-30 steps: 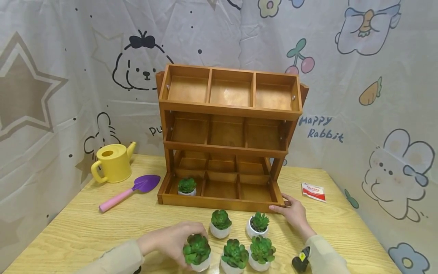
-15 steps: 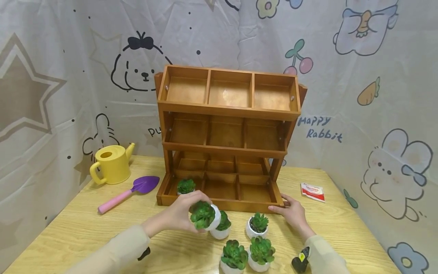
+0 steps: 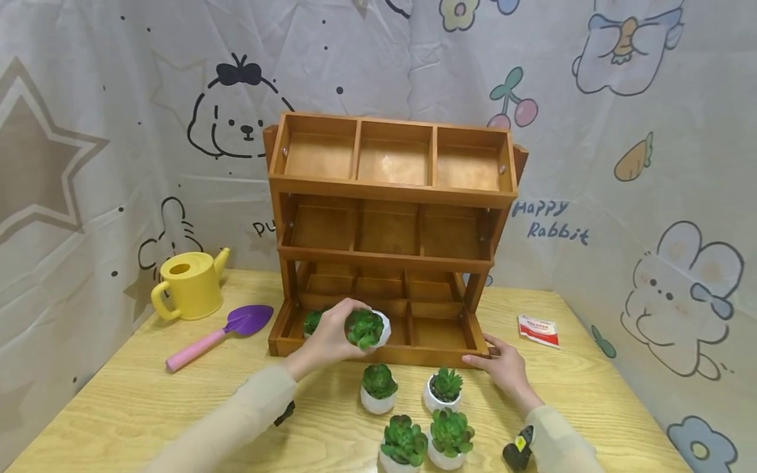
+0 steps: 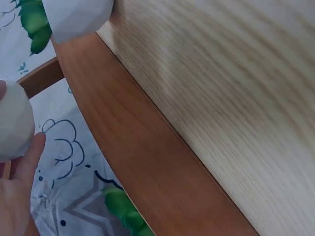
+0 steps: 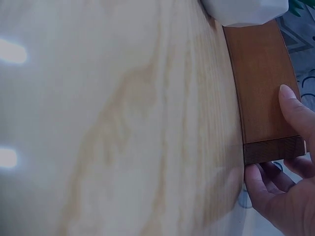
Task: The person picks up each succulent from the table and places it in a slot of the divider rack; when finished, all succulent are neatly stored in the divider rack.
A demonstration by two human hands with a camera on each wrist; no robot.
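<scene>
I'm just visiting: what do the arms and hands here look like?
They're a person's. The left hand and right hand wear no gloves. The left sleeve and right sleeve are long and pale cream. A black object shows beside the left one, a black piece with yellow marking beside the right; their attachment is unclear.

I count one wooden shelf (image 3: 390, 190) with twelve compartments (image 3: 321, 154) and six potted succulents (image 3: 404, 440): one shelved succulent (image 3: 312, 322) inside it, one held succulent (image 3: 364, 328) by its bottom tier (image 3: 378, 355), and four loose succulents (image 3: 379, 389) in front. Left of the shelf I see one watering can (image 3: 192, 289) and one trowel (image 3: 225, 334), right of it one packet (image 3: 538, 330), and at its front two hands, one left hand (image 3: 331, 336), one right hand (image 3: 505, 369).
</scene>
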